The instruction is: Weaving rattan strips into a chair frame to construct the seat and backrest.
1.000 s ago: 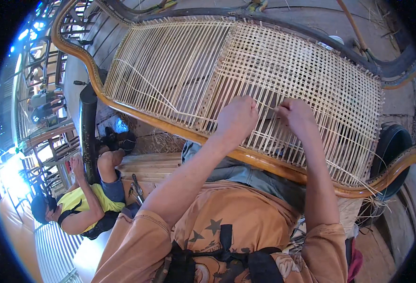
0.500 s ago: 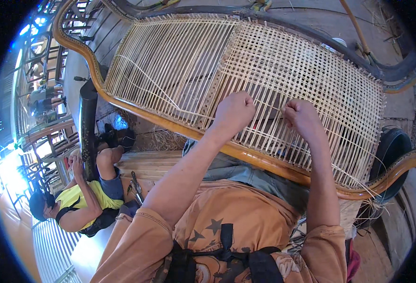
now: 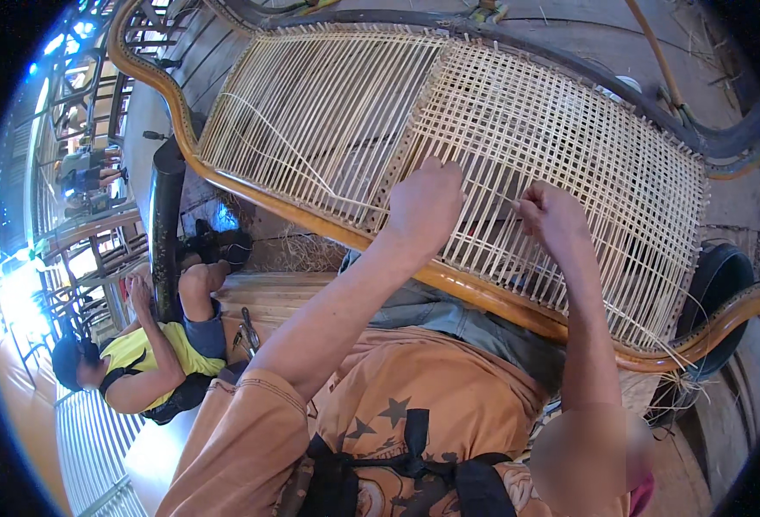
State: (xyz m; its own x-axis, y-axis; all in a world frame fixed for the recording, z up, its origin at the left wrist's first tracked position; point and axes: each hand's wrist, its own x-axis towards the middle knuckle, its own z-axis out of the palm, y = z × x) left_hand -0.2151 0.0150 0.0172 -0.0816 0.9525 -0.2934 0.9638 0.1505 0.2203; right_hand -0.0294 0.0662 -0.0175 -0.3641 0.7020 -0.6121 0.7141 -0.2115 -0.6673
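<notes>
A curved, varnished wooden seat frame [image 3: 483, 297] lies across my lap with a woven cane panel [image 3: 561, 121] in it. The right section is mostly open lattice; the left section [image 3: 311, 95] carries strands in one direction only. My left hand [image 3: 427, 207] is closed over the panel just right of the dividing bar, and a loose cane strand [image 3: 332, 195] trails from it over the left section. Fingers pinched, my right hand [image 3: 559, 217] is at the lattice farther right, seemingly on the same strand. The strand's part inside each fist is hidden.
Left of me sits another person [image 3: 156, 362] in a yellow top, near a dark post [image 3: 166, 198]. Metal hand tools [image 3: 247, 334] lie on the wooden bench by my left elbow. A black tub [image 3: 725, 284] stands beyond the frame's right end, near loose strand ends [image 3: 681, 379].
My left hand has turned slightly, its fingers a little farther up the panel. The right hand stays nearly in place, still pinched. The whole view has shifted slightly.
</notes>
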